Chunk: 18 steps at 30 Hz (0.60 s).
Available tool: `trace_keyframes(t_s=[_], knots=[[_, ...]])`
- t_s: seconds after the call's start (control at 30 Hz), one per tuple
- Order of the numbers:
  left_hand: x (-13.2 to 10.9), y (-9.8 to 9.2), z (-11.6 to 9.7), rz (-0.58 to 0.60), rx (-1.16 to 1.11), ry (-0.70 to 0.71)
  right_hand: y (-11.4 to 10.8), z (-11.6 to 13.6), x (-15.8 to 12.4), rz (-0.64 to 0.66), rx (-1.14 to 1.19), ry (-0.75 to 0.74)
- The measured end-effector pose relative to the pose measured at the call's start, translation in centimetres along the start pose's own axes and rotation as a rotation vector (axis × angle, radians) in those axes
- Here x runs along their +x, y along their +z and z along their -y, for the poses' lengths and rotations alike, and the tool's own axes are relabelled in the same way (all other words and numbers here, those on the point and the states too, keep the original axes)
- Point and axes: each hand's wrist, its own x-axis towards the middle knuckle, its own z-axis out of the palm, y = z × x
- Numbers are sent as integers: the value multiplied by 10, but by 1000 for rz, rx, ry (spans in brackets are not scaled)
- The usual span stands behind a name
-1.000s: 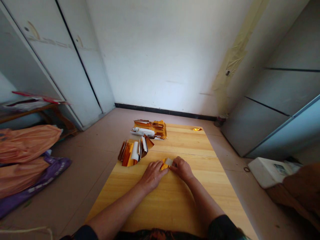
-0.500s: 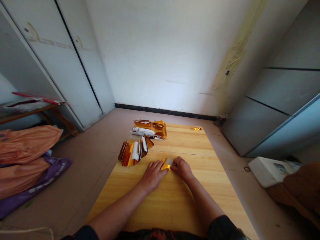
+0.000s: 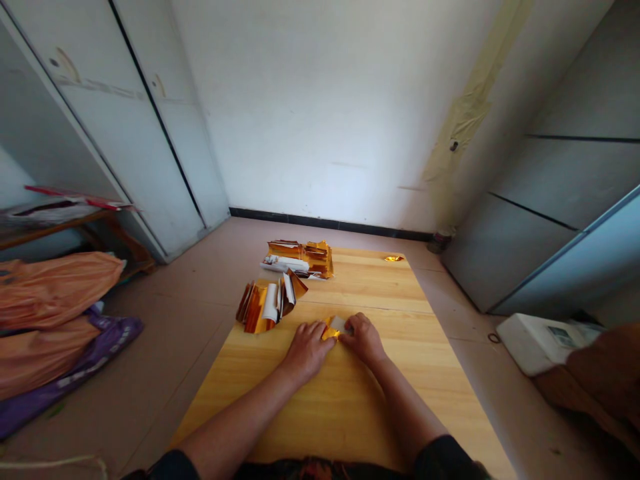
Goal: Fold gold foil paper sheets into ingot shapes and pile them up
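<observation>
At the middle of the desk (image 3: 350, 413), slightly toward its far edge, a small gold sheet (image 3: 334, 328) lies on the wood between both hands. Part of the sheet shows a white face; the rest is gold.

The left hand (image 3: 306, 347) lies palm down, with fingers extended and not closed around anything. Its fingertips press on the left edge of the sheet. The right hand (image 3: 364, 337) has its fingers bent and closed on the right edge of the sheet. The thumb position is hidden. The two hands are just beside each other, and both forearms rest low over the near half of the desk.

At the left edge of the desk, near the left hand, stands a fanned pile (image 3: 267, 303) of gold and white sheets; part of it overhangs the edge. At the far left corner lies a stack (image 3: 300, 258) of similar sheets. A gold scrap (image 3: 394, 258) lies at the far right corner, well apart from the hands.

On the floor left of the desk lie orange bags (image 3: 55, 287) and a purple bag (image 3: 75, 370). On the floor to the right sits a white box (image 3: 537, 340).
</observation>
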Motion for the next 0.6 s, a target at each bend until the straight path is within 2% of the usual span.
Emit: trace_keyframes(t_s=[0.1, 0.3, 0.5, 0.6], knots=[[4, -7, -4, 4, -29, -44, -4, 7, -2, 26, -72, -7], [17, -11, 3, 10, -164, -167, -15, 24, -20, 83, -267, -154], [22, -1, 16, -33, -297, -247, -9, 41, -38, 121, -185, -260], [21, 1, 23, -3, -365, -235, -9, 41, -39, 149, -140, -288]])
